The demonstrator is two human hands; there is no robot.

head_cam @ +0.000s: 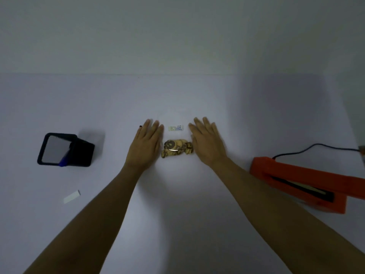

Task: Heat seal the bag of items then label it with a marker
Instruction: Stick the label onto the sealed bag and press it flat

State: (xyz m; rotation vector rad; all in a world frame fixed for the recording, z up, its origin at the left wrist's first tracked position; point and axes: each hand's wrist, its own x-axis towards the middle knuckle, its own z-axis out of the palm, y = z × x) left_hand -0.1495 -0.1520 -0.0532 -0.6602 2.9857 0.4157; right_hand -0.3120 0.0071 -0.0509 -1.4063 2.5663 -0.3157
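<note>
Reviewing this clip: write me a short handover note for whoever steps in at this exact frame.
Left hand and right hand: both open, flat, palms down, holding nothing, flanking the bag of items at table centre.
A small printed label lies just beyond the bag.
Orange heat sealer sits to the right, cord attached.
Black pen holder sits to the left with a blue marker inside; a white strip lies nearer.
Done: nothing visible.
Left: seal the bag, then label it.

Orange heat sealer point(308, 184), black pen holder point(83, 153), tan-and-brown patterned items point(176, 148).
</note>
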